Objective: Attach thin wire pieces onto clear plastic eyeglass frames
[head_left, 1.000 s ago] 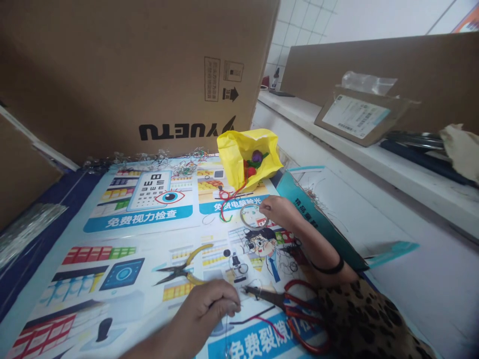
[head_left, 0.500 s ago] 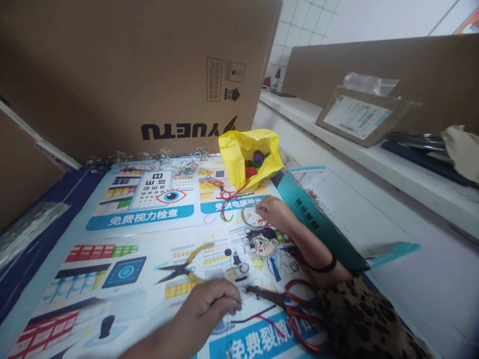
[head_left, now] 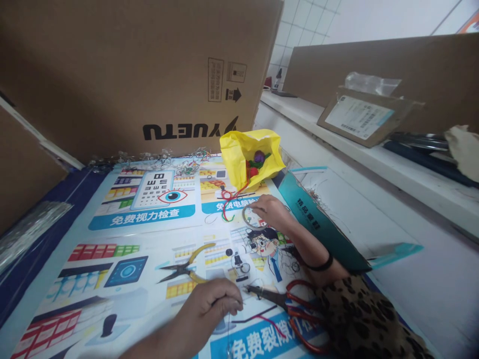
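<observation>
At the lower middle, my left hand [head_left: 217, 306] is closed, thumb and fingers pinched on a thin thread [head_left: 229, 326] that hangs down toward the front edge. My right hand [head_left: 275, 212] reaches over a small round dish [head_left: 245, 217] with little beads in it. Its fingers are bent together at the dish, and what lies between them is too small to make out. Scissors [head_left: 299, 304] with red handles lie right of my left hand, their tips close to it. Yellow-handled pliers [head_left: 183, 269] rest with jaws apart just beyond that hand.
A yellow bag [head_left: 234, 159] holding coloured yarn balls stands at the back. Red cord [head_left: 226, 199] trails from it. A teal box [head_left: 318, 219] lies along the right edge. Small clear-bagged pieces [head_left: 160, 158] line the foot of a large carton [head_left: 130, 70].
The fingers of my right hand have shifted slightly left over the dish and straightened a little. My left hand keeps its pinch. The whole view has moved very slightly.
</observation>
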Demonstrator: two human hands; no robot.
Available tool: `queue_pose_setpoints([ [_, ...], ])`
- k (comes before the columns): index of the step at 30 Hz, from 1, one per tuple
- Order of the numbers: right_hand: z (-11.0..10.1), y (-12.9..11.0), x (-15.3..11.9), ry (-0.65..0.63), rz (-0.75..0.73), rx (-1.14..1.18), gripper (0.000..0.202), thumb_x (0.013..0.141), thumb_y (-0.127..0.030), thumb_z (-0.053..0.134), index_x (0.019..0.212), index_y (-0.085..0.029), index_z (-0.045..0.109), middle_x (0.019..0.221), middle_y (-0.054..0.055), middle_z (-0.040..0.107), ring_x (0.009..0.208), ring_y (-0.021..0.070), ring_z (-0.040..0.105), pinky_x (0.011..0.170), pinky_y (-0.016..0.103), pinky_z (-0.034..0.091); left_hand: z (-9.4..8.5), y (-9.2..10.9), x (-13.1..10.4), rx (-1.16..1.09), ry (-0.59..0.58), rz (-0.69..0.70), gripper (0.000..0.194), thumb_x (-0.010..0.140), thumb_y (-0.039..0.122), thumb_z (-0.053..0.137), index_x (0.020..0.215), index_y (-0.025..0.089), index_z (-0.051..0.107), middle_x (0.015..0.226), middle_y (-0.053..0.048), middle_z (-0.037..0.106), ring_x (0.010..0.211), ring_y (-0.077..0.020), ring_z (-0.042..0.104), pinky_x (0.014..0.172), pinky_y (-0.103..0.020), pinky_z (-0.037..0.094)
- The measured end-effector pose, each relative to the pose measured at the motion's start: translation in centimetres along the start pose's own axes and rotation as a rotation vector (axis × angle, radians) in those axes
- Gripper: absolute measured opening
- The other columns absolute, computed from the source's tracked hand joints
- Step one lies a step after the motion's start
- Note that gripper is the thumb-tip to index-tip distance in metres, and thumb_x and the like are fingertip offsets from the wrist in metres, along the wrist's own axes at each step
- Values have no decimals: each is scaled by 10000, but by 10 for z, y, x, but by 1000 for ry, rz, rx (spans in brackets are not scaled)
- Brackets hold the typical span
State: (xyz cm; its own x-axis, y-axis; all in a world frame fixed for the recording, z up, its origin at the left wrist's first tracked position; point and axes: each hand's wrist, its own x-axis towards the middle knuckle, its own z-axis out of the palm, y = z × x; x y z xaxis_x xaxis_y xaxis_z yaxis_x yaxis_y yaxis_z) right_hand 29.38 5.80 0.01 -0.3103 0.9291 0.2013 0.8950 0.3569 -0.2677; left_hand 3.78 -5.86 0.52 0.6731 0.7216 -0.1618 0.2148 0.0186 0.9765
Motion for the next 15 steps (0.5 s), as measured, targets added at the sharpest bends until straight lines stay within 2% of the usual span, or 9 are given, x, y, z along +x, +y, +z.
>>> queue_pose_setpoints([
  [9,8,1,3,-19,-99,28,201,828,-245,513,909,-237,697,817,42,637,826,158,545,767,251,386,1,-1,1,-5,-2,7,181,829,234,474,756,152,619,723,-34,616,705,-134,570,654,-213,419],
  [15,11,0,3,-28,-85,30,205,827,-223,498,895,-211,691,872,56,653,858,169,559,781,259,390,0,0,1,-13,-6,7,182,828,235,472,752,152,614,720,-36,617,705,-139,570,654,-219,418],
])
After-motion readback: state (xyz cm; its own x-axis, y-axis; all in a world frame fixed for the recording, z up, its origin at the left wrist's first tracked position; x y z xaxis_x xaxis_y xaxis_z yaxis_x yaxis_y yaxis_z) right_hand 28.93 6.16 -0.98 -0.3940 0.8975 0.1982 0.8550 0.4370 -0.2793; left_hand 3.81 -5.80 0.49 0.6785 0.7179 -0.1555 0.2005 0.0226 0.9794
